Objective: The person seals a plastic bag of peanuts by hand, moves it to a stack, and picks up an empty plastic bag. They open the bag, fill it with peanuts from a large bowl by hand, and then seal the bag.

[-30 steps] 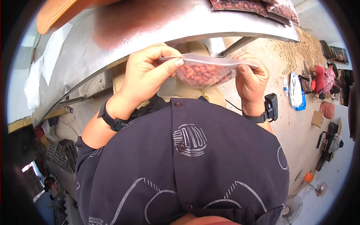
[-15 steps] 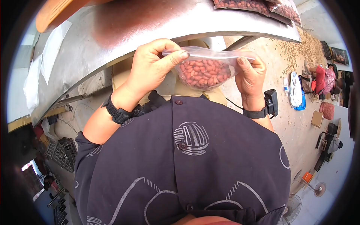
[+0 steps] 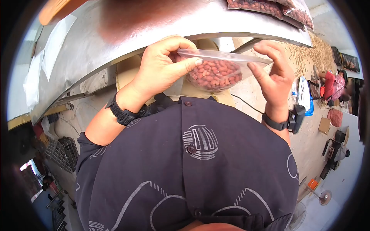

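Note:
A clear zip bag (image 3: 218,75) of red-skinned peanuts hangs in front of my shirt, just below the metal table's edge. My left hand (image 3: 165,57) pinches its top left corner between thumb and fingers. The zip strip (image 3: 227,56) runs across toward the right, its right corner sticking out free. Beside that corner is my right hand (image 3: 273,73), its thumb and fingers spread apart, the thumb tip right at the bag's edge.
Filled bags of peanuts (image 3: 269,9) lie stacked on the far right of the metal table (image 3: 154,36). An orange object (image 3: 58,11) juts in at upper left, near white plastic sheets (image 3: 54,46). Loose peanuts (image 3: 308,54) cover the floor at right, with a person (image 3: 331,84) beyond.
My right hand has let go of the bag's right corner and moved right, fingers opening. My left hand still grips the left corner; the bag has shifted slightly right.

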Motion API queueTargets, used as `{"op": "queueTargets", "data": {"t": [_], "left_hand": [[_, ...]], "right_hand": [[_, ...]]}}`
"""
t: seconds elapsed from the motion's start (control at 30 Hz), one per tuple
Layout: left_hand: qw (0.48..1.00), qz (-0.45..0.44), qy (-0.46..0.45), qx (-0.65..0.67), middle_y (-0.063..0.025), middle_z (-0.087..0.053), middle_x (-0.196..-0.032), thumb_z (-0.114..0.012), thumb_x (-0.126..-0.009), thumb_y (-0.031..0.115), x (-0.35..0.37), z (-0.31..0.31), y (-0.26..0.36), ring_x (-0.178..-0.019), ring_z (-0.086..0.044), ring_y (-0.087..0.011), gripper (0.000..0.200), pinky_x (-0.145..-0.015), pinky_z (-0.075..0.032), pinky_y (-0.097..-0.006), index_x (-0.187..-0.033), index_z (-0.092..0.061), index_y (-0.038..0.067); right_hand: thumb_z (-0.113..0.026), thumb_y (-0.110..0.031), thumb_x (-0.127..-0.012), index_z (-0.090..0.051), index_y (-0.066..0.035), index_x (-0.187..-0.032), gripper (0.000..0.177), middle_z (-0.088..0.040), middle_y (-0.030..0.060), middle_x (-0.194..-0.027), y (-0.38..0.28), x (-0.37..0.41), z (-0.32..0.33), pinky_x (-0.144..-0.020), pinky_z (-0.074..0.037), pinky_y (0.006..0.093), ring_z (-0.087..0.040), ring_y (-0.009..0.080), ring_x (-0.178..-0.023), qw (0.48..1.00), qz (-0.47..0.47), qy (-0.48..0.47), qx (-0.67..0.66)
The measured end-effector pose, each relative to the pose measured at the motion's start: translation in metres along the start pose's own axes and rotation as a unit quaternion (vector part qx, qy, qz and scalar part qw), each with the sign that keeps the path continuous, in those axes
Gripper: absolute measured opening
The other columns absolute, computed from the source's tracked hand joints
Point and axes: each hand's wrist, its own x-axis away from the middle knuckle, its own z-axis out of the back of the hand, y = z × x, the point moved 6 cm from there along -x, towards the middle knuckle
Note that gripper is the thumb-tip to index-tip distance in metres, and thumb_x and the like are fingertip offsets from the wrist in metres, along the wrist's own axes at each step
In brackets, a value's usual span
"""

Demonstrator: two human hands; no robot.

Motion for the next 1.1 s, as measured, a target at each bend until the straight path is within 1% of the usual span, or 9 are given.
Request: {"op": "queueTargets", "data": {"t": [0.03,0.23,0.27,0.37,0.4,0.5,0.6,0.9,1.1], "left_hand": [[1.000,-0.017,0.007,0.006,0.0001,-0.061,-0.086,-0.073,-0.081,0.003,0.000,-0.001,-0.002,-0.076,-0.055,-0.0069,0.012,-0.067,-0.045,-0.0222,-0.091,-0.067,0.002],[1.000,-0.018,0.002,0.004,-0.0009,-0.061,-0.085,-0.071,-0.080,0.002,0.001,-0.006,0.011,-0.073,-0.055,-0.0070,0.013,-0.063,-0.045,-0.0215,-0.092,-0.067,0.001],[1.000,-0.021,-0.003,0.004,-0.0014,-0.061,-0.085,-0.070,-0.080,0.001,0.001,-0.007,0.013,-0.073,-0.055,-0.0074,0.012,-0.063,-0.045,-0.0216,-0.092,-0.067,0.001],[0.999,-0.039,-0.017,-0.022,-0.0026,-0.061,-0.085,-0.068,-0.081,0.000,0.003,-0.006,0.016,-0.072,-0.055,-0.0083,0.011,-0.062,-0.045,-0.0219,-0.091,-0.066,0.000],[0.997,-0.065,-0.034,-0.034,-0.0049,-0.060,-0.095,-0.065,-0.086,-0.001,0.005,-0.006,0.014,-0.066,-0.054,-0.0050,0.009,-0.048,-0.043,-0.0187,-0.095,-0.065,-0.001],[0.989,-0.122,-0.035,-0.080,-0.0046,-0.061,-0.091,-0.067,-0.084,-0.001,0.005,-0.003,0.019,-0.068,-0.053,-0.0066,0.008,-0.054,-0.042,-0.0206,-0.092,-0.066,0.000],[0.990,-0.110,-0.026,-0.085,-0.0043,-0.062,-0.088,-0.068,-0.082,-0.001,0.007,-0.001,0.022,-0.069,-0.053,-0.0080,0.008,-0.058,-0.042,-0.0220,-0.090,-0.066,0.000],[0.986,-0.121,0.007,-0.116,-0.0041,-0.062,-0.082,-0.069,-0.079,-0.002,0.009,-0.003,0.026,-0.067,-0.052,-0.0083,0.006,-0.057,-0.041,-0.0222,-0.085,-0.066,0.000],[0.981,-0.123,0.011,-0.148,-0.0042,-0.062,-0.080,-0.070,-0.079,0.000,0.009,-0.002,0.032,-0.065,-0.052,-0.0094,0.003,-0.057,-0.041,-0.0231,-0.081,-0.067,0.001]], "right_hand": [[-0.077,-0.003,-0.069,-0.067,-0.004,-0.101,0.033,-0.063,0.0109,-0.100,-0.017,-0.008,-0.001,-0.086,-0.046,0.0362,-0.058,0.0245,-0.094,0.995,0.031,-0.016,0.090],[-0.074,-0.018,-0.071,-0.065,-0.007,-0.097,0.029,-0.062,0.0063,-0.091,-0.056,-0.033,-0.046,-0.095,-0.041,0.0539,-0.058,0.0267,-0.095,0.948,0.106,-0.206,0.218],[-0.071,-0.020,-0.074,-0.062,-0.009,-0.085,0.018,-0.059,0.0042,-0.082,-0.058,-0.034,-0.054,-0.096,-0.039,0.0579,-0.058,0.0250,-0.091,0.933,0.125,-0.213,0.261],[-0.070,-0.019,-0.074,-0.059,-0.010,-0.077,0.015,-0.058,0.0041,-0.076,-0.058,-0.035,-0.065,-0.096,-0.039,0.0568,-0.058,0.0250,-0.085,0.936,0.125,-0.222,0.244],[-0.070,-0.018,-0.075,-0.056,-0.010,-0.072,0.016,-0.056,0.0042,-0.071,-0.057,-0.035,-0.066,-0.096,-0.039,0.0567,-0.058,0.0251,-0.081,0.938,0.130,-0.214,0.240],[-0.070,-0.010,-0.075,-0.061,-0.008,-0.081,0.011,-0.058,0.0045,-0.078,-0.055,-0.034,-0.070,-0.097,-0.039,0.0557,-0.058,0.0264,-0.081,0.936,0.101,-0.250,0.228],[-0.069,-0.008,-0.075,-0.061,-0.008,-0.081,0.011,-0.057,0.0042,-0.076,-0.058,-0.033,-0.069,-0.099,-0.038,0.0559,-0.058,0.0258,-0.079,0.943,0.107,-0.227,0.220],[-0.070,-0.004,-0.073,-0.061,-0.009,-0.083,0.015,-0.061,0.0016,-0.084,-0.062,-0.025,-0.059,-0.105,-0.032,0.0585,-0.062,0.0213,-0.088,0.944,0.124,-0.181,0.245],[-0.069,-0.002,-0.072,-0.060,-0.009,-0.084,0.017,-0.062,0.0014,-0.087,-0.055,-0.017,-0.048,-0.109,-0.027,0.0567,-0.062,0.0204,-0.089,0.928,0.146,-0.165,0.301]]}}
